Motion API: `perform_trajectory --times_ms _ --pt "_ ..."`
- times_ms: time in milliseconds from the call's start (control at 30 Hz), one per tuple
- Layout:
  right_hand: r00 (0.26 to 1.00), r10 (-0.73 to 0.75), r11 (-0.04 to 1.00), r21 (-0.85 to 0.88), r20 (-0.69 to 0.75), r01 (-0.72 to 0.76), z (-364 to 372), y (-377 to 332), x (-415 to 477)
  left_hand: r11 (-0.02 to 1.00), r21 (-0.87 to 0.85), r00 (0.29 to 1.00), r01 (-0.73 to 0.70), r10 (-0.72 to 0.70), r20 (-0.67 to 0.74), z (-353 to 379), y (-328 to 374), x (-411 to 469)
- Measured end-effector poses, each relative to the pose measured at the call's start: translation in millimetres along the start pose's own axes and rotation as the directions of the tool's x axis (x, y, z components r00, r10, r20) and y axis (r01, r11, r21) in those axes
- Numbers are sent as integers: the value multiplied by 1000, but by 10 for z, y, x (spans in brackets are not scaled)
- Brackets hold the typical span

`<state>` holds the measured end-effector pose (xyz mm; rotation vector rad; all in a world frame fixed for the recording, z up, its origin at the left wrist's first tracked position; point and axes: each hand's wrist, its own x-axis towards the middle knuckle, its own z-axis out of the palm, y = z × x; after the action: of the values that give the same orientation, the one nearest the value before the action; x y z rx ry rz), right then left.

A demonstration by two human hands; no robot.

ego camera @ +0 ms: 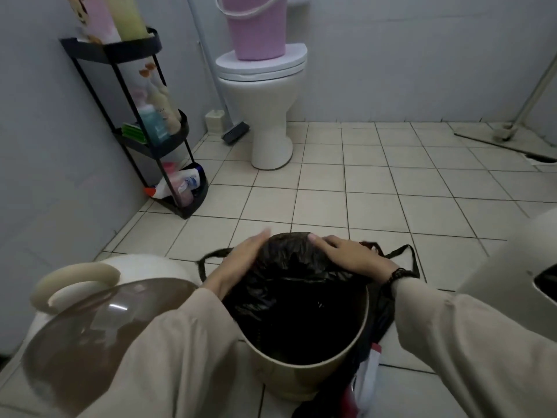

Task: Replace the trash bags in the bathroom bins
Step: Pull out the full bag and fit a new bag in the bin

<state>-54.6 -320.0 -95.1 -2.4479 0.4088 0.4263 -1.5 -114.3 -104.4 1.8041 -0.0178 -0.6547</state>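
A cream bin (pixel 304 372) stands on the tiled floor right below me. A black trash bag (pixel 295 297) lines its inside and folds over the far rim. My left hand (pixel 241 260) lies flat on the bag at the far left of the rim. At the far right of the rim my right hand (pixel 346 254) presses the bag with fingers spread. Behind and to the right of the bin lies another black bag (pixel 388 300) with loop handles, with white and red items at its near end.
A cream bin lid with a brown translucent flap (pixel 90 324) sits at the left. A black corner shelf (pixel 156 140) with bottles stands by the left wall. A toilet (pixel 265 95) carries a pink bucket (pixel 256 25). A white object (pixel 512 267) is at the right.
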Motion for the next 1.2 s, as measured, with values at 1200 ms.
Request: perform_trajectory --times_ms 1200 --pt "686 -717 500 -594 125 631 426 325 -1042 -101 779 624 -619 539 566 247 -563 -1016"
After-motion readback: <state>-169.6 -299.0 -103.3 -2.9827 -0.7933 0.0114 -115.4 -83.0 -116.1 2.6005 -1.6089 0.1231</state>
